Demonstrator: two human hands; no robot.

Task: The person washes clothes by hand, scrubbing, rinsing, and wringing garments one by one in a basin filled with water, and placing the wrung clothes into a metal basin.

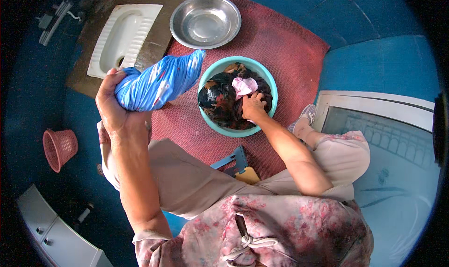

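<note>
My left hand (pixel 112 101) is raised on the left, its fingers wrapped round one end of a twisted blue patterned cloth (pixel 161 84). The other end of the cloth points up and to the right, clear of the basin. My right hand (pixel 254 107) reaches into a turquoise basin (pixel 206 115) and rests on dark wet clothes (pixel 220 96), fingers apart. Just beyond its fingertips lies a crumpled pale pink cloth (pixel 244 86) on top of the dark pile. The lower parts of the clothes are hidden in the heap.
A metal basin (pixel 206 24) stands beyond the turquoise one on a red mat (pixel 290 47). To its left is a white squat toilet (pixel 124 38). A pink basket (pixel 61 147) sits at the left; a blue stool-like piece (pixel 238 159) lies near my legs. A white-framed glass door (pixel 374 126) is at right.
</note>
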